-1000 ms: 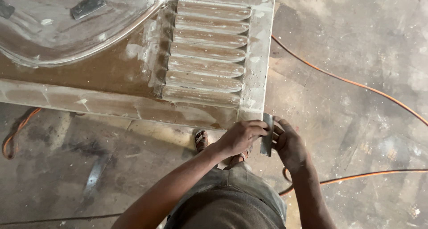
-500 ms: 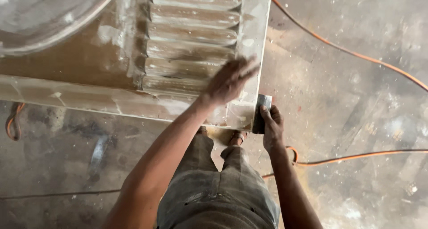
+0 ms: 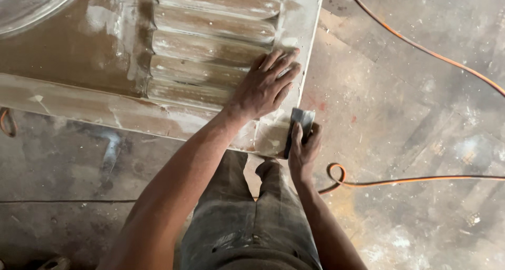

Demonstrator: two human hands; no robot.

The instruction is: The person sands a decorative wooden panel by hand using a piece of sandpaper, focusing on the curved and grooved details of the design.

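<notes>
Left hand (image 3: 264, 86) flat, fingers spread, pressed on the louvred door panel (image 3: 210, 44) near its corner; right hand (image 3: 303, 144) closed around a small grey sanding block (image 3: 301, 118) (against the panel's edge), orange cable (image 3: 410, 180) on the floor nearby

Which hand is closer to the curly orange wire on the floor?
Right. The right hand, holding a small grey flat tool, is just beside the orange cable loop. The left hand lies flat on the ribbed panel, farther off.
</notes>
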